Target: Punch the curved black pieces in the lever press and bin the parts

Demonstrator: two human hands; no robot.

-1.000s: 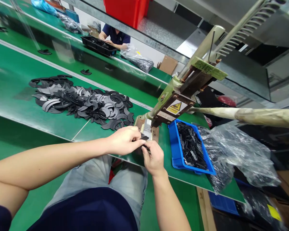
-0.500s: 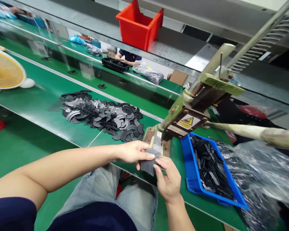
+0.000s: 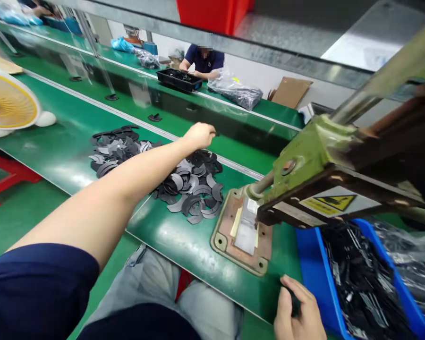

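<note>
My left hand (image 3: 200,134) reaches out over the far side of a heap of black and grey crescent-shaped pieces (image 3: 184,184) on the green bench (image 3: 63,151). Its fingers are curled, with a small dark bit at the fingertips that I cannot identify. My right hand (image 3: 299,314) rests at the near bench edge beside the blue bin (image 3: 310,250). Those fingers are curled too, and whatever they hold is hidden. A green hand press (image 3: 315,156) stands over its rusty base plate (image 3: 244,231) between the two hands.
The blue bin holds several small black parts (image 3: 361,283), with a clear plastic bag (image 3: 418,264) beside it. A yellow fan (image 3: 7,104) stands at the left above a red stool (image 3: 7,177). Across the green belt (image 3: 233,137) another person (image 3: 203,59) works at a black tray (image 3: 179,79).
Both hands were together at the press holding a grey curved piece. My left hand has swung out over the heap, my right hand has dropped to the bench edge, and the camera has moved closer.
</note>
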